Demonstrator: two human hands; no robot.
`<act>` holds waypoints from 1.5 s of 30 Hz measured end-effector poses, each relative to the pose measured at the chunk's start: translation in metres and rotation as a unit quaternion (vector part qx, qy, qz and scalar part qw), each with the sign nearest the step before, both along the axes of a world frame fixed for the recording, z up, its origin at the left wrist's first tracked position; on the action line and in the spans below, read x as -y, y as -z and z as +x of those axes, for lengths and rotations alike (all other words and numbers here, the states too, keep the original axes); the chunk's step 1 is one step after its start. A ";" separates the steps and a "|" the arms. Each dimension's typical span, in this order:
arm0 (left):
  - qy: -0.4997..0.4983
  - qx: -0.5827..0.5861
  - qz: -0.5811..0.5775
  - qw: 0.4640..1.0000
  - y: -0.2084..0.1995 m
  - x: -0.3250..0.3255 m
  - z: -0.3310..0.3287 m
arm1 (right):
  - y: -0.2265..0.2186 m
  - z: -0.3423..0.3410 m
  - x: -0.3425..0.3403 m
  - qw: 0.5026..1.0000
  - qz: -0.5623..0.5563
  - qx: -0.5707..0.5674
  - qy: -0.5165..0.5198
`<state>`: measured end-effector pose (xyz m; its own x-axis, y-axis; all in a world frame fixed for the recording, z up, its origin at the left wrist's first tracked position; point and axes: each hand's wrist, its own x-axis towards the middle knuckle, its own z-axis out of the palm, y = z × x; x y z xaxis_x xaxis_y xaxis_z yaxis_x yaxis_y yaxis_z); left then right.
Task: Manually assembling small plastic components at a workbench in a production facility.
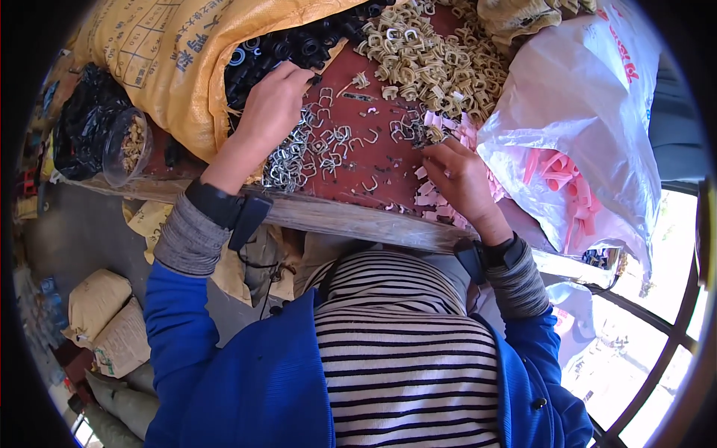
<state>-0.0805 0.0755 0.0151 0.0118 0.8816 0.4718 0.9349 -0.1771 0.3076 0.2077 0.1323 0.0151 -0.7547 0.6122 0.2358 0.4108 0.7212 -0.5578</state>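
At the orange sack's (183,97) mouth, the left hand (273,103) curls over black fittings (278,49), grip hidden; the right hand (464,178), half-closed, meets a beige clip (435,134) above the counter (340,187), hold unclear. Picking, apparently; next calls for firm pinches.

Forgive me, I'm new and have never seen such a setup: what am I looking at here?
No machine: a person works bare-handed. The one picture comes from a wide camera worn on their head, looking down, so straight edges bend. On the red table lie U-shaped metal clips, a heap of beige clips and pink pieces. Black parts sit at the mouth of a yellow sack. The left hand seemingly pinches a black part; the right hand is at what looks like a beige clip, its grip unclear.
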 end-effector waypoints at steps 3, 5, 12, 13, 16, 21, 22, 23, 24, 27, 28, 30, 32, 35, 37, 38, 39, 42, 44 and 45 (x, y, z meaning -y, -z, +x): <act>-0.005 0.253 -0.084 0.964 -0.006 0.017 0.007 | 0.009 -0.010 -0.005 0.994 0.093 0.047 -0.015; -0.011 0.375 -0.126 0.918 -0.014 0.033 0.017 | 0.013 -0.018 -0.007 0.988 0.137 0.070 -0.027; -0.014 0.854 -0.223 0.470 -0.002 0.060 0.059 | 0.020 -0.028 -0.008 0.968 0.181 0.173 -0.012; -0.015 0.855 -0.221 0.468 0.002 0.061 0.061 | 0.020 -0.027 -0.008 0.968 0.181 0.174 -0.014; 0.015 0.914 -0.218 0.342 0.008 0.062 0.067 | 0.021 -0.022 -0.006 0.972 0.160 0.171 0.026; -0.007 0.929 -0.214 0.302 0.006 0.063 0.075 | 0.022 -0.019 -0.009 0.961 0.165 0.223 0.010; 0.019 0.941 -0.213 0.261 0.009 0.063 0.076 | 0.021 -0.019 -0.009 0.958 0.163 0.235 0.013; 0.045 0.951 -0.211 0.220 0.013 0.062 0.076 | 0.021 -0.019 -0.008 0.956 0.161 0.247 0.017; 0.070 0.959 -0.208 0.178 0.017 0.063 0.077 | 0.020 -0.019 -0.008 0.953 0.159 0.258 0.020; 0.059 0.960 -0.201 0.186 0.021 0.064 0.083 | 0.017 -0.015 -0.007 0.977 0.117 0.180 0.011; 0.054 0.960 -0.197 0.189 0.022 0.064 0.084 | 0.016 -0.014 -0.006 0.985 0.097 0.140 0.007; 0.041 0.959 -0.201 0.194 0.020 0.064 0.085 | 0.011 -0.014 -0.003 0.986 0.086 0.144 -0.006; 0.018 0.957 -0.206 0.204 0.019 0.063 0.087 | 0.007 -0.015 0.000 0.986 0.066 0.152 -0.034; 0.004 0.953 -0.218 0.210 0.018 0.063 0.091 | 0.009 -0.016 0.002 0.981 0.058 0.177 -0.043; -0.002 0.951 -0.224 0.214 0.019 0.063 0.091 | 0.010 -0.017 0.002 0.979 0.054 0.190 -0.047; 0.045 0.951 -0.232 0.200 0.022 0.064 0.090 | 0.011 -0.017 0.001 0.980 0.055 0.188 -0.042; 0.092 0.949 -0.239 0.186 0.025 0.066 0.089 | 0.013 -0.018 0.001 0.980 0.056 0.187 -0.040; 0.137 0.940 -0.252 0.183 0.028 0.067 0.090 | 0.011 -0.016 0.002 0.987 0.033 0.151 -0.036; 0.131 0.932 -0.269 0.205 0.028 0.067 0.092 | 0.006 -0.013 0.006 0.996 -0.017 0.080 -0.035; 0.130 0.932 -0.269 0.205 0.026 0.067 0.094 | 0.001 -0.014 0.009 0.996 -0.018 0.079 -0.036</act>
